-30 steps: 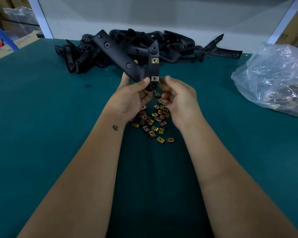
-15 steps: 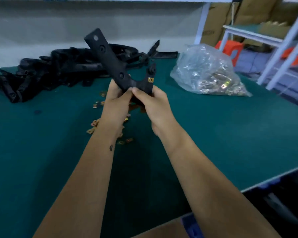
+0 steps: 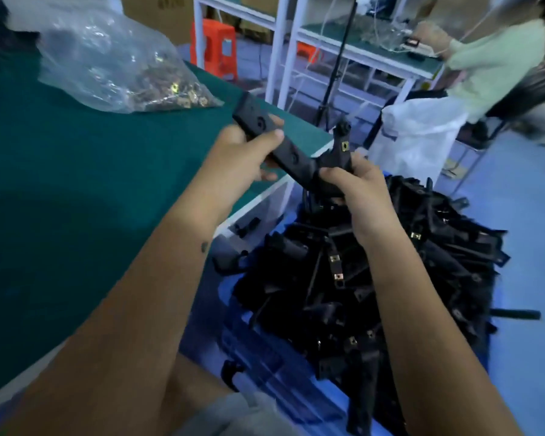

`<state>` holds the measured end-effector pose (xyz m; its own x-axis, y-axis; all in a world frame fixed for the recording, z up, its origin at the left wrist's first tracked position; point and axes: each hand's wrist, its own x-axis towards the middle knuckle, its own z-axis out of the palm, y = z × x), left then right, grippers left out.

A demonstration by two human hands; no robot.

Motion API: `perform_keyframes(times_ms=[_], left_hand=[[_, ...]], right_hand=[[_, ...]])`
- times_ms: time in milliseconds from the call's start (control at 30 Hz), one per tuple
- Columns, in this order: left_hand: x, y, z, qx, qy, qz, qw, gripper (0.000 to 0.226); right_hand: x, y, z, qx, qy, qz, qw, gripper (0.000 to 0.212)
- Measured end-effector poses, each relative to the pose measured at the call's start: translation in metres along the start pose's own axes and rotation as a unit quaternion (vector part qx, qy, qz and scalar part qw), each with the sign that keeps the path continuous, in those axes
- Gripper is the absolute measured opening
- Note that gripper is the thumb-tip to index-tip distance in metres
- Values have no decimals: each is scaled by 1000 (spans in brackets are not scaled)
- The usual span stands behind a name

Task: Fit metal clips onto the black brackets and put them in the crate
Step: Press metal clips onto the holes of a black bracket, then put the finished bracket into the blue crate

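Note:
I hold one black bracket (image 3: 293, 158) in both hands, past the table's right edge and above the crate. My left hand (image 3: 243, 152) grips its long flat arm, and my right hand (image 3: 356, 184) grips its bent end. A brass-coloured metal clip (image 3: 345, 145) sits on the short upright arm. Below, the blue crate (image 3: 233, 338) is heaped with several black brackets (image 3: 390, 278), some showing fitted clips.
A clear plastic bag of metal clips (image 3: 132, 70) lies on the green table (image 3: 76, 184) at upper left. Beyond the table edge are white shelving frames (image 3: 283, 45), an orange stool (image 3: 216, 45), a white sack (image 3: 419, 133) and another person (image 3: 497, 58) at right.
My view has swung right, from the table to the crate. Both hands have carried the bracket off the table's edge, and my left hand has slid further up its long arm.

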<state>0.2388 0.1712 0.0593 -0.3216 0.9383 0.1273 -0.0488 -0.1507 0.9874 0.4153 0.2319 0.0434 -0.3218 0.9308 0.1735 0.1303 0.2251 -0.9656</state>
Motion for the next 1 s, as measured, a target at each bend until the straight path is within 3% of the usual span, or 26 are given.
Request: perform_keyframes(times_ms=[133, 333, 500, 667, 833, 1000], left_hand=[[-12, -35, 42, -4, -79, -102, 992, 15], [-27, -80, 61, 79, -167, -142, 972, 17], [-51, -125, 96, 284, -293, -167, 898, 22], [-62, -151, 107, 398, -371, -162, 823, 39], [-57, -150, 98, 375, -363, -200, 830, 35], [-53, -145, 93, 355, -360, -214, 836, 28]], right_hand=[[-23, 44, -59, -48, 13, 54, 997, 7], [-55, 91, -119, -164, 6, 132, 978, 11], [-71, 109, -153, -305, -56, 219, 925, 10], [-76, 118, -151, -386, -26, 204, 899, 15], [-73, 121, -136, -433, -55, 163, 885, 16], [-70, 119, -132, -459, -48, 135, 877, 32]])
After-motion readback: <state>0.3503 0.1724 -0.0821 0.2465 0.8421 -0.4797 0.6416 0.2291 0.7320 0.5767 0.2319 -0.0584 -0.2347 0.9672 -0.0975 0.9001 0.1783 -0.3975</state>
